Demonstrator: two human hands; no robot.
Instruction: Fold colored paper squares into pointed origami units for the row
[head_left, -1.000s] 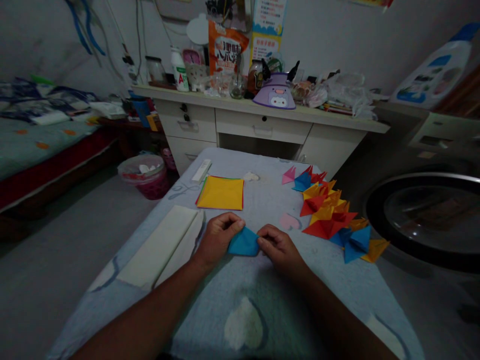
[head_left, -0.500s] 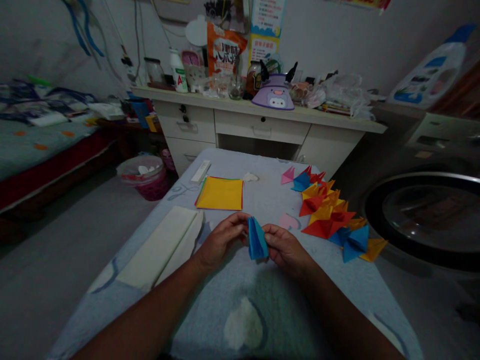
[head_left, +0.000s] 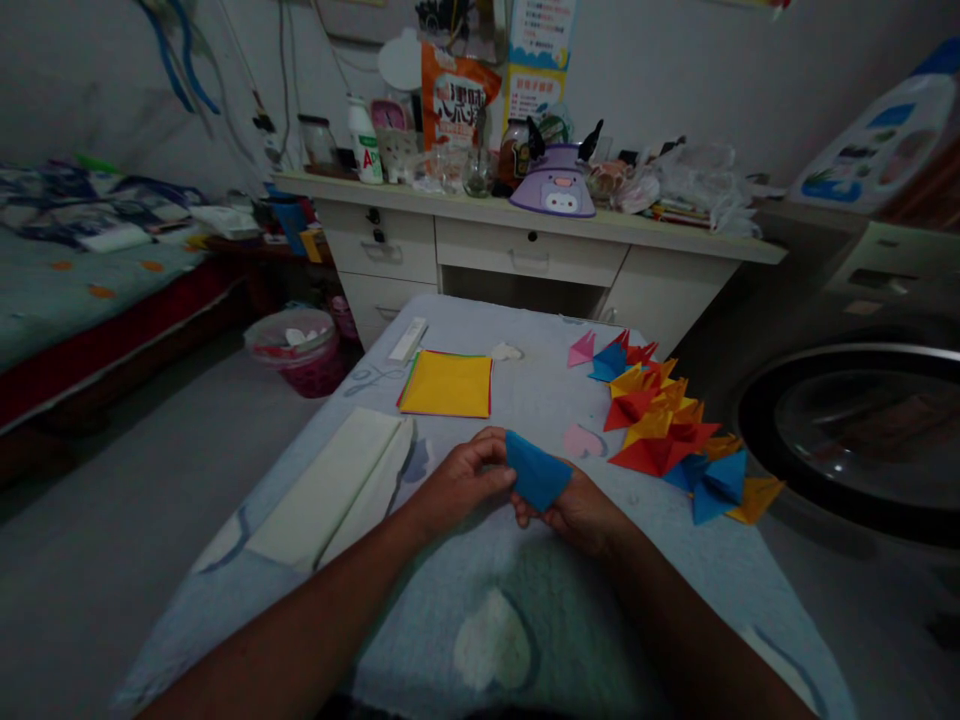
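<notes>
A folded piece of blue origami paper (head_left: 537, 472) is held over the near middle of the table, one flat face turned up toward me. My left hand (head_left: 480, 468) pinches its left edge between thumb and fingers. Under its right side lies my right hand (head_left: 576, 510), fingers curled beneath and partly hidden by the paper. Beyond my left hand rests a stack of square paper sheets (head_left: 446, 384), yellow on top. To the right stand several folded paper cranes (head_left: 660, 440) in red, orange, blue and pink.
A cream folded cloth or paper (head_left: 330, 485) lies on the left of the cloth-covered table (head_left: 525, 330). Near the far left edge sits a small white box (head_left: 408, 340). A cluttered white desk (head_left: 525, 235) stands behind, a washing machine (head_left: 847, 400) at right, a bin (head_left: 300, 350) at left.
The blue paper has turned from an upright, edge-on position with its layers showing to a flat face. My right hand has moved beneath it. The view has shifted slightly.
</notes>
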